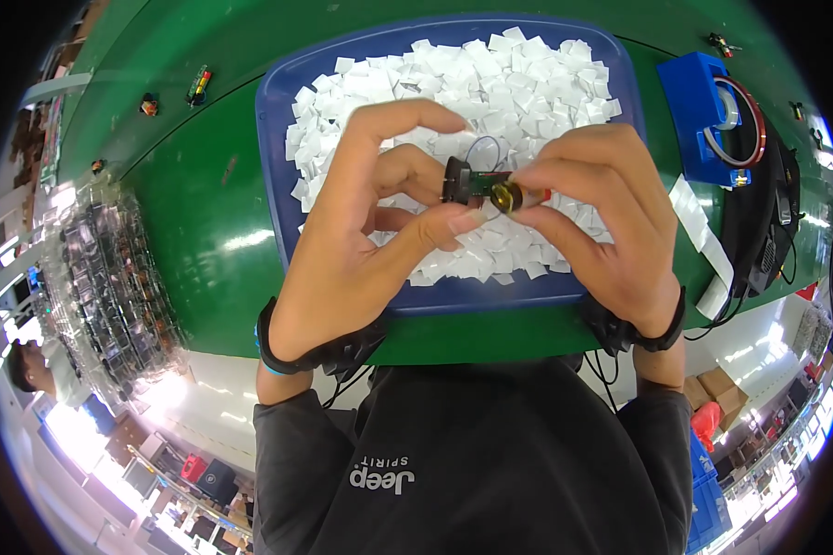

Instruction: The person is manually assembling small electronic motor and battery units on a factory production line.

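Above a blue tray (270,139) heaped with small white squares (528,83), both my hands hold one small electronic assembly. It has a black disc-like end (453,180), a green circuit board (484,182) and a dark round part with a yellowish inside (505,196). A thin wire loop (484,148) rises from it. My left hand (342,203) grips the black end between thumb and fingers, its index finger raised and bent. At the other end, my right hand (611,190) pinches the assembly near the round part. Fingertips hide some of it.
A blue tape dispenser (690,102) with tape rolls stands right of the tray, beside a white paper strip (703,245) and a black bag-like item (759,213). Small assemblies (199,85) lie on the green table (204,194). Stacked clear plastic trays (111,287) stand at the left.
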